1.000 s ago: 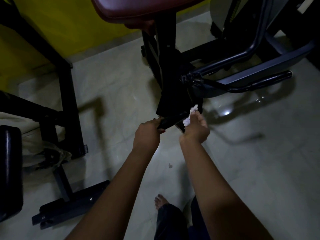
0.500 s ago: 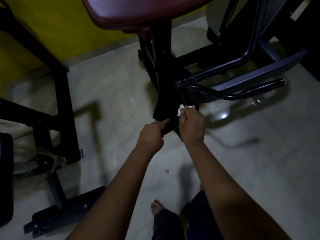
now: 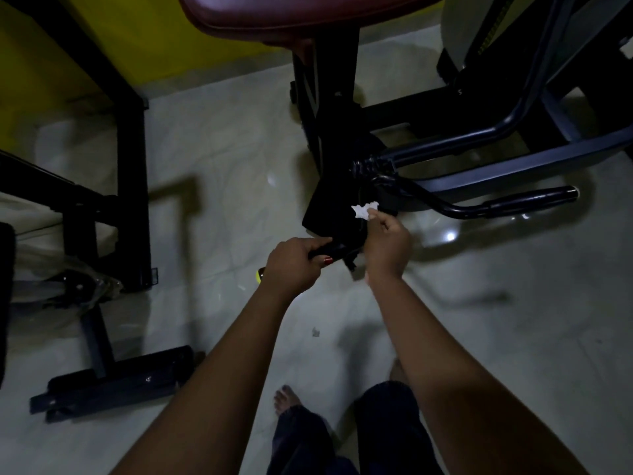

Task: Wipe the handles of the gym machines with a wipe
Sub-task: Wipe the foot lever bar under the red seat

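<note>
L hand (image 3: 294, 265) grips the black handle (image 3: 339, 251). R hand (image 3: 388, 243) pinches the wipe (image 3: 363, 210), held just above the handle, in front of the dark frame (image 3: 325, 214). Can't tell if wipe touches anything tbh.

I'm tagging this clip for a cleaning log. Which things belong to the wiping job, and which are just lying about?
Job: white wipe, pinched by right hand; black handle, gripped by left hand; second handle at right.
Lying about: paper scrap on floor; maroon seat pad; bench base at left.
</note>
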Action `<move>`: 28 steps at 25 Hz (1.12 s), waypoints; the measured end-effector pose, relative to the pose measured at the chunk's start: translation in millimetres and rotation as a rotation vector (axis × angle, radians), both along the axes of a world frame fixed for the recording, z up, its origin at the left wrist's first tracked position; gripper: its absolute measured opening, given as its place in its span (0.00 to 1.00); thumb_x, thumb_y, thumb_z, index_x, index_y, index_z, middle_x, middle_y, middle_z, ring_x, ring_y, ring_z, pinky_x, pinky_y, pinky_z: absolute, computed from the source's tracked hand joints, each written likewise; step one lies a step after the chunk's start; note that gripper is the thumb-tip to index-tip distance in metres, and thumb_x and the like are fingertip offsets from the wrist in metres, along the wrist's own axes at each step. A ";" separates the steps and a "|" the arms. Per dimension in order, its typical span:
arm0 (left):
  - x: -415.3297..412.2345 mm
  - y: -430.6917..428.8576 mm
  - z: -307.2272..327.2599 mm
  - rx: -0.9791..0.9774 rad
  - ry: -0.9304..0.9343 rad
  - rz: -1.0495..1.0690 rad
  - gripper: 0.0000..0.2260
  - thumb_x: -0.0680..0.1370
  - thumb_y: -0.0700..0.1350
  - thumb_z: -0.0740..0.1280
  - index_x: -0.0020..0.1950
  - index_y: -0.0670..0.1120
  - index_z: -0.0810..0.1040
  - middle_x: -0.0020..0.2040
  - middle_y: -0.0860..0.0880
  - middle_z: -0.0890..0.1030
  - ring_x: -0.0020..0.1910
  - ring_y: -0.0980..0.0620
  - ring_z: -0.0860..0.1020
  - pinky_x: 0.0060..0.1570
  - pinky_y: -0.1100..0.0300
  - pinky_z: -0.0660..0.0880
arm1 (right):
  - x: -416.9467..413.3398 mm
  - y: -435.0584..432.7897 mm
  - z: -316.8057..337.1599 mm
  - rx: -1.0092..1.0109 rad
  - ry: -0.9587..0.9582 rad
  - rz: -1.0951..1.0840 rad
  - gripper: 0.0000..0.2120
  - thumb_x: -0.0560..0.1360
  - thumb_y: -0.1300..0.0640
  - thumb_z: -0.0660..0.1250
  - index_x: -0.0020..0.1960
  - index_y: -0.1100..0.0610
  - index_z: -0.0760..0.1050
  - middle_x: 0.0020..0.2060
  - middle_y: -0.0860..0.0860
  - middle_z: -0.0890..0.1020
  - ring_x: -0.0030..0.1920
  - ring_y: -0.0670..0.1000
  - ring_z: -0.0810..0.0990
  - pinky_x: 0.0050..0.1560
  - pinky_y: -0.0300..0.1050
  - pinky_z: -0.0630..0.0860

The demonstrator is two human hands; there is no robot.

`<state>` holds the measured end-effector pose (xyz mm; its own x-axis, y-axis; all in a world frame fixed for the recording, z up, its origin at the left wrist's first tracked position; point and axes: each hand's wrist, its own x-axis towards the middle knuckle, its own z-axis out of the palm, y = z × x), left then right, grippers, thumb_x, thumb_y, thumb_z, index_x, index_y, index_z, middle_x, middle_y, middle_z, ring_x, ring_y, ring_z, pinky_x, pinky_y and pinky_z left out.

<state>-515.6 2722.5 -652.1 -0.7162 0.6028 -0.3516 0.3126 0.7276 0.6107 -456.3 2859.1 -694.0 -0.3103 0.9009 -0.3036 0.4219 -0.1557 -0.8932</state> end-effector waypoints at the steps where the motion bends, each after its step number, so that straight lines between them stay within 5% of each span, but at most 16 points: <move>1: 1.3 1.1 0.7 -0.022 0.019 0.010 0.17 0.77 0.46 0.69 0.66 0.56 0.77 0.62 0.51 0.81 0.62 0.48 0.77 0.60 0.53 0.73 | 3.5 -6.0 0.0 -0.250 0.177 -0.172 0.09 0.75 0.59 0.66 0.50 0.51 0.83 0.49 0.50 0.85 0.50 0.50 0.83 0.57 0.47 0.78; 3: 2.7 3.0 2.8 -0.079 0.066 0.012 0.17 0.78 0.46 0.67 0.66 0.59 0.76 0.62 0.52 0.80 0.62 0.48 0.77 0.59 0.52 0.73 | 12.5 -17.9 -2.6 -0.761 0.560 -0.387 0.08 0.77 0.63 0.63 0.50 0.55 0.80 0.47 0.52 0.83 0.42 0.50 0.81 0.50 0.44 0.78; 5: 4.1 5.0 6.8 -0.131 0.099 -0.001 0.17 0.79 0.47 0.65 0.67 0.61 0.74 0.63 0.54 0.80 0.62 0.50 0.76 0.59 0.52 0.73 | 22.8 -26.7 0.5 -1.055 0.684 -0.381 0.11 0.80 0.66 0.58 0.43 0.57 0.74 0.32 0.50 0.77 0.27 0.45 0.72 0.36 0.36 0.71; 7: 4.8 7.6 9.9 -0.186 0.113 -0.009 0.18 0.79 0.47 0.63 0.67 0.63 0.73 0.64 0.55 0.79 0.62 0.50 0.76 0.60 0.53 0.71 | 25.8 -23.4 2.3 -1.140 0.613 -0.321 0.13 0.81 0.65 0.56 0.40 0.58 0.72 0.25 0.50 0.75 0.24 0.45 0.72 0.30 0.35 0.72; 11: 2.6 11.2 14.6 -0.255 0.042 0.012 0.16 0.80 0.51 0.61 0.66 0.67 0.72 0.65 0.58 0.77 0.61 0.51 0.75 0.57 0.54 0.71 | 10.3 14.1 4.4 -1.175 0.584 -0.246 0.21 0.82 0.64 0.55 0.35 0.63 0.80 0.31 0.56 0.82 0.32 0.51 0.79 0.32 0.39 0.79; 14: 3.3 12.2 16.9 -0.227 0.005 0.043 0.14 0.79 0.54 0.62 0.63 0.68 0.74 0.63 0.59 0.78 0.56 0.52 0.77 0.52 0.56 0.74 | 3.9 14.5 4.2 -0.894 0.561 -0.226 0.09 0.79 0.66 0.60 0.46 0.63 0.78 0.39 0.57 0.81 0.33 0.49 0.80 0.38 0.41 0.79; 17: 3.9 12.7 15.9 -0.191 -0.016 0.069 0.13 0.78 0.57 0.63 0.61 0.67 0.76 0.60 0.60 0.80 0.54 0.54 0.78 0.47 0.59 0.74 | 29.5 -12.2 16.0 -0.157 0.141 0.067 0.08 0.76 0.63 0.66 0.51 0.55 0.83 0.49 0.49 0.85 0.50 0.45 0.82 0.55 0.37 0.77; 20: 3.8 14.4 15.0 -0.183 -0.037 0.089 0.12 0.78 0.58 0.64 0.60 0.66 0.78 0.58 0.61 0.81 0.53 0.56 0.79 0.45 0.61 0.74 | 32.5 -6.0 31.3 0.310 -0.017 0.326 0.09 0.76 0.63 0.65 0.53 0.57 0.83 0.50 0.51 0.85 0.52 0.48 0.81 0.51 0.28 0.70; 24: 5.2 15.3 16.3 -0.192 -0.043 0.142 0.10 0.76 0.58 0.65 0.57 0.66 0.79 0.53 0.63 0.82 0.40 0.59 0.77 0.40 0.62 0.72 | -22.8 51.1 13.0 0.382 -0.291 0.650 0.12 0.77 0.61 0.61 0.54 0.56 0.82 0.54 0.55 0.83 0.57 0.55 0.79 0.56 0.39 0.70; 28: 6.9 15.5 13.8 -0.233 0.011 0.139 0.11 0.77 0.58 0.64 0.58 0.67 0.78 0.55 0.64 0.81 0.51 0.59 0.79 0.46 0.60 0.73 | -61.7 81.0 1.1 0.461 -0.471 1.029 0.13 0.78 0.64 0.57 0.55 0.63 0.78 0.59 0.61 0.78 0.64 0.59 0.74 0.58 0.42 0.69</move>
<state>-508.7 2737.9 -638.4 -0.7913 0.4020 -0.4608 0.2055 0.8845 0.4187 -518.0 2940.1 -692.9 -0.8875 0.3532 -0.2961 0.4592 0.7323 -0.5028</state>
